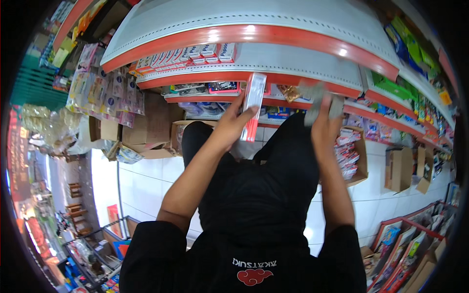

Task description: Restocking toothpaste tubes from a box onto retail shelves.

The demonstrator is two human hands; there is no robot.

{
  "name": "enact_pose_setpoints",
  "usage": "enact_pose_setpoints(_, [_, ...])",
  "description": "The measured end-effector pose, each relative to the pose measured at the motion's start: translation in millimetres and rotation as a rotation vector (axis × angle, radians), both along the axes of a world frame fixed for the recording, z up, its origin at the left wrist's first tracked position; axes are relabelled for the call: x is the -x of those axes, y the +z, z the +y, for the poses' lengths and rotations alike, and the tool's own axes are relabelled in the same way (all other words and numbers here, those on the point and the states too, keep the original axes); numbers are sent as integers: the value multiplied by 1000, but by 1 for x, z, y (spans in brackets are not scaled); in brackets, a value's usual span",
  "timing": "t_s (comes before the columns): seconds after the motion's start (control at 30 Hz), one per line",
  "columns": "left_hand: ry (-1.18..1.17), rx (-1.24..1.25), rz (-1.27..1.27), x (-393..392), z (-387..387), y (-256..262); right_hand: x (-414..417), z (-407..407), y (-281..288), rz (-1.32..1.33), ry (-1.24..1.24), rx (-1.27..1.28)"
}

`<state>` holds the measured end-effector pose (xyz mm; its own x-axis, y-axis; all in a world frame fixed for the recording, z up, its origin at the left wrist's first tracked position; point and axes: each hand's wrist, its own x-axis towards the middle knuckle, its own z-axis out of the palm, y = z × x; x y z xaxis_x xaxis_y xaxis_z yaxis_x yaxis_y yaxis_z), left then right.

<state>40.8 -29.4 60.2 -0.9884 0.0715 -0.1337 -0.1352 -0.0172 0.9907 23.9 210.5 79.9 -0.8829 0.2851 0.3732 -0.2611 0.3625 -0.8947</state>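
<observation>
My left hand (234, 121) grips a long, narrow toothpaste box (254, 104), white and red, held upright in front of the shelf edge. Blurred by motion, my right hand (324, 122) holds a greyish cloth (315, 102) near the red shelf edge at the right. Rows of Pepsodent toothpaste boxes (198, 54) stand at the left of the white metal shelf (285, 56) before me. Down by my right leg, an open cardboard box (361, 164) holds many red and white boxes (346, 152).
An upper shelf with a red edge (256, 33) juts out above the toothpaste. Hanging packets (110, 91) and open cartons (144, 128) are at the left. More cartons (399, 168) sit on the tiled floor at the right, near a rack of goods (406, 252).
</observation>
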Motion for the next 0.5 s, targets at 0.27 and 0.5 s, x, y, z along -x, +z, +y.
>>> enact_pose_setpoints(0.27, [-10,1101,694,124,23,51,152,49,-61,252,-360,-889])
enact_pose_setpoints(0.5, [-81,1889,617,220,-1,50,141,53,-58,190,-274,-663])
